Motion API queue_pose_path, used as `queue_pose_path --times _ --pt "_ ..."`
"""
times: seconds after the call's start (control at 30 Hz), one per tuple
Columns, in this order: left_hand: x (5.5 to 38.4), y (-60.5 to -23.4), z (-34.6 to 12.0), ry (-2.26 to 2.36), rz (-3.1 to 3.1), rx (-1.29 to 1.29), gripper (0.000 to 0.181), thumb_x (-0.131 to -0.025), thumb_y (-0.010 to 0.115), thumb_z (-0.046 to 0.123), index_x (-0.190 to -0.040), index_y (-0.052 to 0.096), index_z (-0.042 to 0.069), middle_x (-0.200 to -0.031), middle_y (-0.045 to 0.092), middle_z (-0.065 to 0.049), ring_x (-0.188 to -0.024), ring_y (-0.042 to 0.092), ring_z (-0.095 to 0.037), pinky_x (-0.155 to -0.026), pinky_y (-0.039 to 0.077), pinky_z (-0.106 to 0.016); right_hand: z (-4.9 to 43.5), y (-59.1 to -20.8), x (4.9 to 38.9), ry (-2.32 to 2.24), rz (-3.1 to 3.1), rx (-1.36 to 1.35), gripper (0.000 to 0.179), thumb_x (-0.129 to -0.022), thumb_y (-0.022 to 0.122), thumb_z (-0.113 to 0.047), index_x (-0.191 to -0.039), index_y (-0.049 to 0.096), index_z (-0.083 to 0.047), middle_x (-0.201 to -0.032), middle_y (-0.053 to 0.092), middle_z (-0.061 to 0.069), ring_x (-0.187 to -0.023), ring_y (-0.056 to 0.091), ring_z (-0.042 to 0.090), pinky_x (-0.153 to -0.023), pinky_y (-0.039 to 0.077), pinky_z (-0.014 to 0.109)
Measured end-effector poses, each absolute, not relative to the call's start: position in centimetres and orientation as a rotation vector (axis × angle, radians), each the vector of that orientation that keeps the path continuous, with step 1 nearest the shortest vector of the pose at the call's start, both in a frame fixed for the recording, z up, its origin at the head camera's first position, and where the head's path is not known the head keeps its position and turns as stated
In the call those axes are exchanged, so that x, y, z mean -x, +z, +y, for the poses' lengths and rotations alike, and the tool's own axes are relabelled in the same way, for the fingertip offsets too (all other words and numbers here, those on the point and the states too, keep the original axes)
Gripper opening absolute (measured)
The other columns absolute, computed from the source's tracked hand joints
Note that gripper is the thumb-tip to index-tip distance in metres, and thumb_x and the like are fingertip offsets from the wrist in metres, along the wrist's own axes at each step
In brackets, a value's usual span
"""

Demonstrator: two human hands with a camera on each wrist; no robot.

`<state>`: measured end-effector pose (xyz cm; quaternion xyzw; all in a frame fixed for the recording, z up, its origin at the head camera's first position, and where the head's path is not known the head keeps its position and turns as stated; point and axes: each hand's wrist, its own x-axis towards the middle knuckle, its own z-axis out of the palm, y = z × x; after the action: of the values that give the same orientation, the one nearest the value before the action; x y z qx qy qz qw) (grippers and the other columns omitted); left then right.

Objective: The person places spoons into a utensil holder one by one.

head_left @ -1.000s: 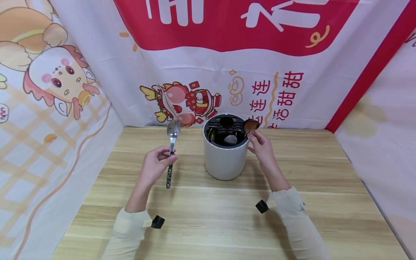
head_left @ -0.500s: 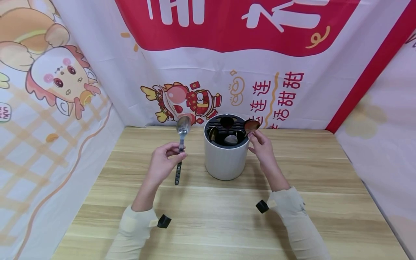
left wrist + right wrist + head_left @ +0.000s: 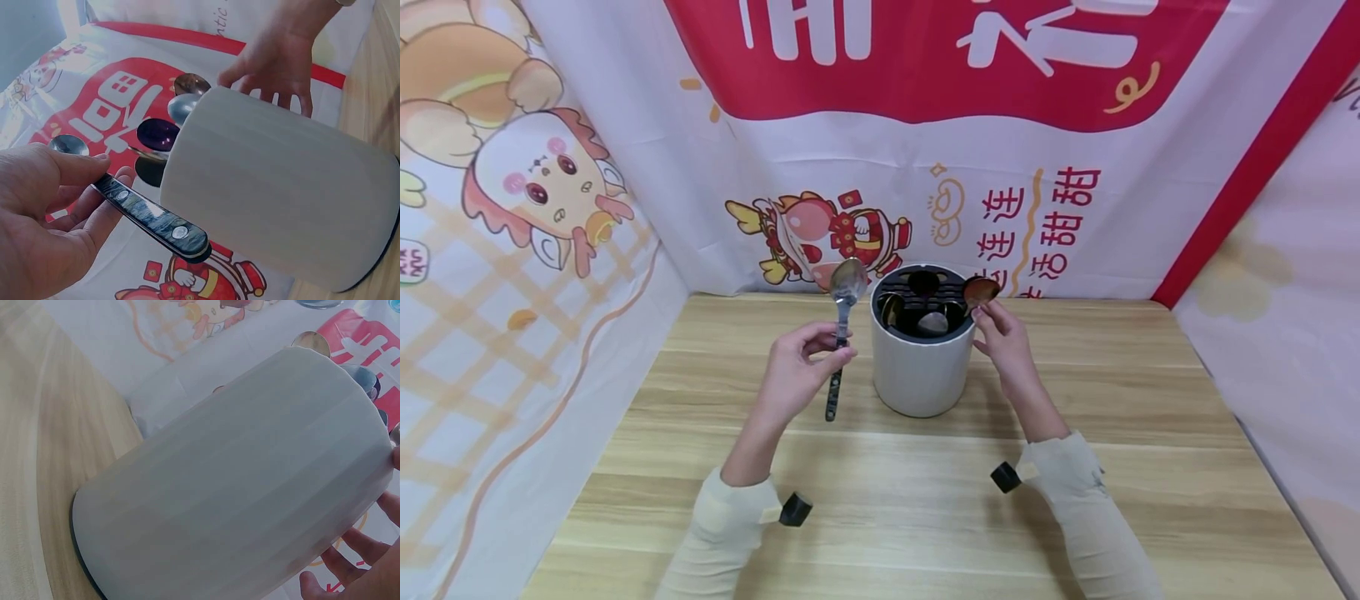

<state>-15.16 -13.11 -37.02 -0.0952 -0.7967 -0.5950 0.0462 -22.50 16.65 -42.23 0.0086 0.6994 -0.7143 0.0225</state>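
My left hand [image 3: 797, 371] pinches a metal spoon [image 3: 848, 282] by its dark, marbled handle [image 3: 150, 212], the bowl pointing up and away. This spoon is held left of a white cylindrical cutlery holder [image 3: 921, 375] with a black slotted top. My right hand [image 3: 1009, 354] rests against the holder's right side, its fingertips [image 3: 369, 547] spread along the wall near the rim. Several spoons stand in the holder, among them a copper-coloured spoon [image 3: 981, 292] right beside the right fingertips, a silver spoon [image 3: 182, 107] and a purple spoon [image 3: 157, 133]. Their handles are hidden inside.
The holder stands on a light wooden table [image 3: 880, 508] near its back edge. A printed cloth [image 3: 700, 167] hangs behind it and along both sides. A small black block [image 3: 795, 509] is fixed at the left sleeve, another black block [image 3: 1005, 477] at the right sleeve.
My left hand has moved right and slightly away from me, bringing the spoon closer to the holder. My right hand and the holder have stayed in place.
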Motion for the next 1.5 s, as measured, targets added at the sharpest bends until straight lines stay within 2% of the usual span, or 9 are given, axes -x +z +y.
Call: queue_pose_path --times 0.57,0.77,1.13,1.3,1.5 --pt "15.7 -34.9 -9.2 -1.795 -2.334 0.480 0.027 -0.089 0.073 0.011 -0.114 0.069 0.000 -0.104 0.068 -0.017 -0.093 0.067 -0.023 -0.081 0.061 -0.029 16.8 -42.3 22.5 -2.199 2.175 -0.039 0.050 -0.105 0.049 -0.025 -0.152 0.041 -0.010 -0.157 0.040 0.012 -0.145 0.037 0.026 -0.112 0.040 0.057" --pt "16.3 -34.0 -8.1 -1.722 -2.346 0.521 0.027 -0.089 0.074 0.015 -0.114 0.069 0.004 -0.104 0.070 -0.012 -0.094 0.069 -0.022 -0.081 0.060 -0.028 16.7 -42.3 22.5 -2.188 2.181 -0.048 0.049 -0.105 0.049 -0.025 -0.151 0.043 -0.010 -0.156 0.042 0.011 -0.144 0.039 0.025 -0.112 0.041 0.056" --pt "17.9 -32.3 -6.2 -1.665 -2.278 0.624 0.025 -0.087 0.076 0.012 -0.109 0.070 0.003 -0.097 0.071 -0.013 -0.083 0.067 -0.019 -0.075 0.062 -0.028 16.9 -42.3 22.6 -2.184 2.186 -0.032 0.050 -0.105 0.050 -0.027 -0.151 0.043 -0.012 -0.156 0.042 0.011 -0.143 0.040 0.026 -0.112 0.041 0.057" --pt "18.6 -31.8 -5.6 -1.643 -2.263 0.664 0.024 -0.088 0.075 0.012 -0.109 0.070 0.003 -0.098 0.072 -0.013 -0.085 0.069 -0.019 -0.077 0.061 -0.028 17.0 -42.2 22.6 -2.176 2.189 -0.041 0.049 -0.105 0.049 -0.027 -0.152 0.043 -0.013 -0.157 0.041 0.010 -0.143 0.040 0.027 -0.112 0.041 0.057" --pt "19.1 -31.5 -5.1 -1.634 -2.247 0.674 0.024 -0.088 0.074 0.011 -0.110 0.069 0.002 -0.101 0.072 -0.013 -0.089 0.070 -0.021 -0.082 0.062 -0.035 16.9 -42.2 22.7 -2.169 2.193 -0.038 0.049 -0.105 0.049 -0.027 -0.151 0.043 -0.012 -0.157 0.041 0.011 -0.144 0.040 0.027 -0.112 0.041 0.056"
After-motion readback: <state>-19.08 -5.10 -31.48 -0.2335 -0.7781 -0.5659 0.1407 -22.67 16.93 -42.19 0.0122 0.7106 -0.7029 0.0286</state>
